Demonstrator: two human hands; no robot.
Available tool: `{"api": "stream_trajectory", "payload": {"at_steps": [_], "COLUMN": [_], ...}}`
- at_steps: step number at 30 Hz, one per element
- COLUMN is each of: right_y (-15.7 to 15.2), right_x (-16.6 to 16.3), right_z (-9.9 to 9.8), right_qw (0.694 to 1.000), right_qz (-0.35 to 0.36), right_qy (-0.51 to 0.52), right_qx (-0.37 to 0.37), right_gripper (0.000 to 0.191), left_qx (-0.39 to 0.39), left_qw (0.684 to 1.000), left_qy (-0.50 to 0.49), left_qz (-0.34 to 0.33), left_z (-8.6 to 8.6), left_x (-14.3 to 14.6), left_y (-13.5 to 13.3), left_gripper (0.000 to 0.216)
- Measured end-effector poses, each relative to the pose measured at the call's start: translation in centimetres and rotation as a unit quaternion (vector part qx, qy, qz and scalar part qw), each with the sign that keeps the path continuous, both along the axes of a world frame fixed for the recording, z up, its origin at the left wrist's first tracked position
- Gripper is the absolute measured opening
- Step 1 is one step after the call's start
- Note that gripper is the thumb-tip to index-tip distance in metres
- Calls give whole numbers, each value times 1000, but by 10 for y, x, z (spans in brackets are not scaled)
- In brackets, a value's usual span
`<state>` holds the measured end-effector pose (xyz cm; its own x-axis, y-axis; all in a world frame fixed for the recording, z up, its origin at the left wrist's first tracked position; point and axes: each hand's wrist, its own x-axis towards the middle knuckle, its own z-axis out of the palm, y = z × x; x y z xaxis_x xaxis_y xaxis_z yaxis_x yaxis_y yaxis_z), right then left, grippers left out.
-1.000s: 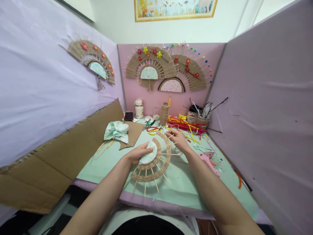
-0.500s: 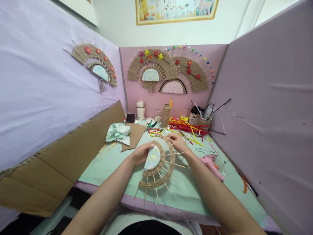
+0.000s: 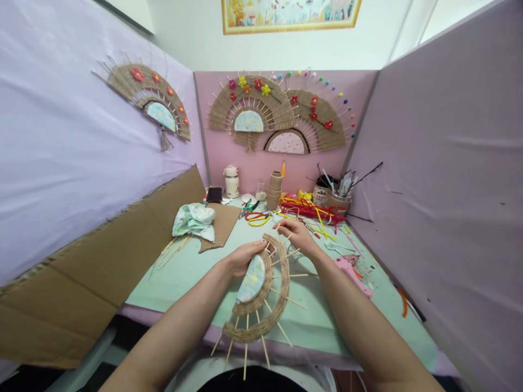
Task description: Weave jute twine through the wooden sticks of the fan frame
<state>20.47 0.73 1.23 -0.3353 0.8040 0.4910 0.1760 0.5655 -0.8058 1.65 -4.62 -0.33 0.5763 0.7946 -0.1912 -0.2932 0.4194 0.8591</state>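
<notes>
A half-round fan frame (image 3: 281, 294), with bands of brown twine woven over thin wooden sticks, is tilted over the table's front edge. Its inner half-disc (image 3: 252, 280) is covered in pale blue patterned cloth. My left hand (image 3: 248, 256) grips the frame's upper end, its thumb on top and the other fingers partly hidden behind. Just beyond that end, my right hand (image 3: 296, 234) is closed, thumb and fingers pinched by the topmost sticks on what looks like a strand of twine; the strand itself is hardly visible. Loose thin cord lies beneath the right wrist.
Behind the hands are scissors (image 3: 258, 219), a twine spool (image 3: 274, 190), red and yellow pipe cleaners (image 3: 312, 209) and a white bottle (image 3: 231, 182). A pink glue gun (image 3: 354, 276) lies right. Crumpled cloth (image 3: 193, 220) and cardboard (image 3: 223, 223) lie left. Finished fans (image 3: 281, 106) hang behind.
The fan frame has tipped lower and towards me, its bottom sticks now past the table edge. My right hand has shifted slightly left, and the view has moved a little.
</notes>
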Motion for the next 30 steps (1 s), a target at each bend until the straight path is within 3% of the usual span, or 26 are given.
{"api": "stream_trajectory", "payload": {"at_steps": [5,8,14,19,25,30], "right_y": [1,1,-1,3,5,-1], "right_x": [1,0,-8,-9,-6,-5], "right_z": [0,-1,-8,-13,-9,-4], "right_qw": [999,998,998,995,997,996], "right_qz": [-36,-42,28,43,-10,21], "right_qy": [3,-3,-60,-63,-44,-59], "right_qx": [37,39,-6,-60,-64,-63], "right_gripper": [15,17,15,21,22,23], "left_qx": [-20,-14,8,44,44,64], "left_qw": [996,995,993,998,997,986], "left_qy": [13,28,36,29,-7,15], "left_qz": [-85,-96,-115,-33,63,155], "left_z": [-4,-4,0,7,2,-1], "left_x": [-1,1,4,3,2,5], "left_y": [-16,-19,-20,-15,-7,-6], "left_gripper": [33,35,34,31,25,17]}}
